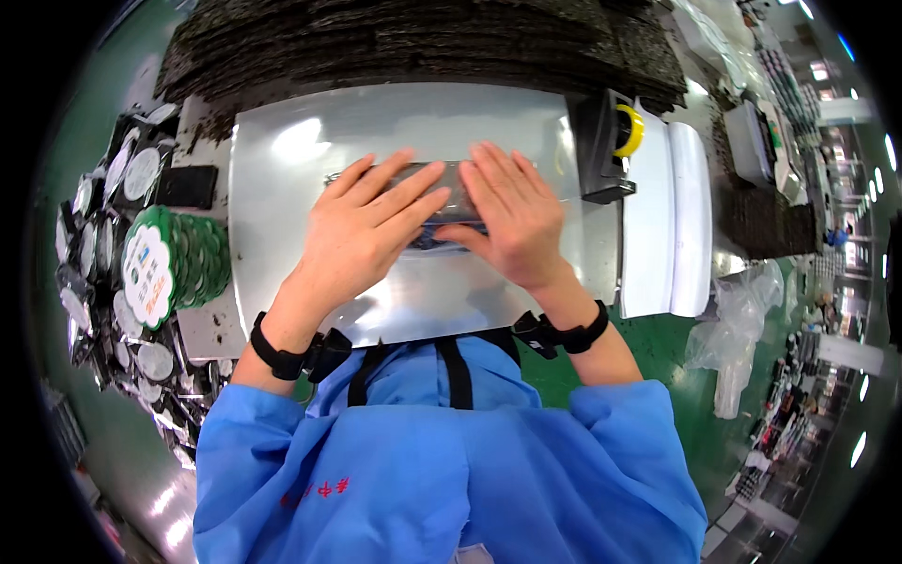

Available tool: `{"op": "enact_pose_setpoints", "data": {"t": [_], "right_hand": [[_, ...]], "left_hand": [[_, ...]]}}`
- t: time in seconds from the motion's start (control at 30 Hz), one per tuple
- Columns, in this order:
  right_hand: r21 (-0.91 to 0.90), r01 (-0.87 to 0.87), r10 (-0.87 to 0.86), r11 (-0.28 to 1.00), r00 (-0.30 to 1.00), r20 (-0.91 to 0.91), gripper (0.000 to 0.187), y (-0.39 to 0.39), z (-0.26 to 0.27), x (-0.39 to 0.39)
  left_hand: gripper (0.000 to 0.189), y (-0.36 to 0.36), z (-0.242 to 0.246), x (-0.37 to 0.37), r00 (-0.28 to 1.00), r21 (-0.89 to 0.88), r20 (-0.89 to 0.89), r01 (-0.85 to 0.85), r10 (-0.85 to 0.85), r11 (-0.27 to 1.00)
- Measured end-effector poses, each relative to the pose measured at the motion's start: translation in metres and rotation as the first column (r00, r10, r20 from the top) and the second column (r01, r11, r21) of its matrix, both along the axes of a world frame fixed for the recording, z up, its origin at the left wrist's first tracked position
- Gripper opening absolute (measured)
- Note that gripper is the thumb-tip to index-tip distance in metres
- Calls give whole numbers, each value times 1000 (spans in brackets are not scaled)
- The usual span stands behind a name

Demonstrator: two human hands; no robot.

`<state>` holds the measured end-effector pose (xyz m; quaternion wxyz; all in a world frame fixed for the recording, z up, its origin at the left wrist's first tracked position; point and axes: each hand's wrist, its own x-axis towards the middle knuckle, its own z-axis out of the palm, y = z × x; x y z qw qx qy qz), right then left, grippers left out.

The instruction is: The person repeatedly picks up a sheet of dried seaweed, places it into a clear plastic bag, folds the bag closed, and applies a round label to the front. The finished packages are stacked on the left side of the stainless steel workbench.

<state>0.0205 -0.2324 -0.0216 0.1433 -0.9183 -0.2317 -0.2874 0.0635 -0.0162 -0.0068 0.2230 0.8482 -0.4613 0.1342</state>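
Observation:
A dark, flattish packet in clear film (pixel 459 203) lies on a shiny metal sheet (pixel 394 113) in front of me. My left hand (pixel 359 225) rests over its left part, palm down with the fingers spread. On the right part lies my right hand (pixel 513 218), fingers stretched forward and thumb pointing inward along the near edge. Both hands look laid flat on the film rather than closed around the packet. They hide its two ends, and the fingertips are slightly blurred.
Stacked dark sheets resembling dried seaweed (pixel 423 42) line the back. A black tape dispenser (pixel 597 166) with yellow tape (pixel 636 132) and white sheets (pixel 650 233) stand right. Left are green-edged cards (pixel 201 257), a dark block (pixel 187 187) and heaped round-ended packs (pixel 142 173).

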Motion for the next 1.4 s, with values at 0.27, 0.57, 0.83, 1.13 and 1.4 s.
{"op": "enact_pose_setpoints", "data": {"t": [0.27,0.57,0.83,1.13,1.4], "right_hand": [[310,685,-639,659,728,-249,15,-169,-12,-10],[400,908,181,124,376,-909,27,-266,-33,7],[741,518,-67,-427,800,-597,6,-212,-132,-40],[769,604,288,210,713,-639,10,-46,-60,-28],[472,694,131,543,485,-864,26,32,-30,0]], "left_hand": [[47,0,-7,21,968,-54,-19,-252,251,966],[48,-10,-6,10,964,41,81,-258,254,965],[47,-10,-4,22,972,-20,12,-236,236,972],[46,-11,-2,17,966,-24,4,-257,257,966],[53,-9,7,14,962,37,75,-265,262,963]]}}
